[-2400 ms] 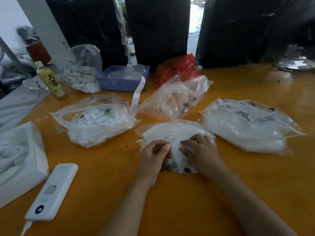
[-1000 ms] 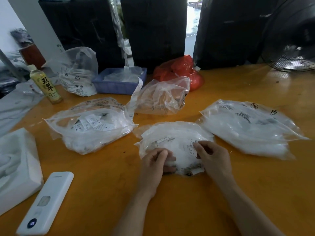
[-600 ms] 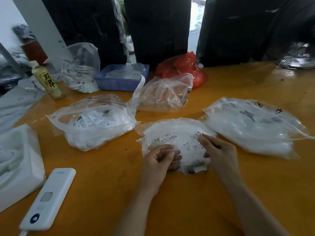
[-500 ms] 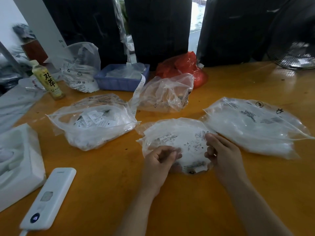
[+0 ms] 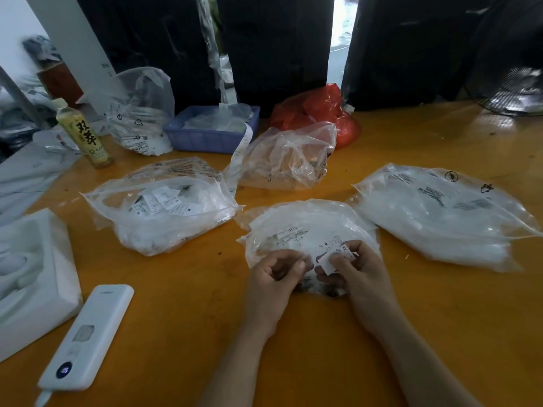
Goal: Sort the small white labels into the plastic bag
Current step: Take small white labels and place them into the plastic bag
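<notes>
A: hands?
B: right hand (image 5: 357,273) pinches a small white printed label (image 5: 333,259) between thumb and fingers, just above the near edge of the clear plastic bag of white labels (image 5: 305,230) in the centre of the orange table (image 5: 191,289). left hand (image 5: 277,277) has fingers curled, resting on the same bag; cannot tell if it grips the film

A: other bags?
B: a fuller clear bag with loose labels (image 5: 164,212) to the left, a large clear bag of white material (image 5: 440,215) to the right, a crumpled, mostly empty clear bag (image 5: 288,160) behind. all apart from the hands

A: clutter?
B: white slim power bank (image 5: 88,333) near left, yellow tea bottle (image 5: 85,136) and blue plastic tray (image 5: 205,136) at the back
</notes>
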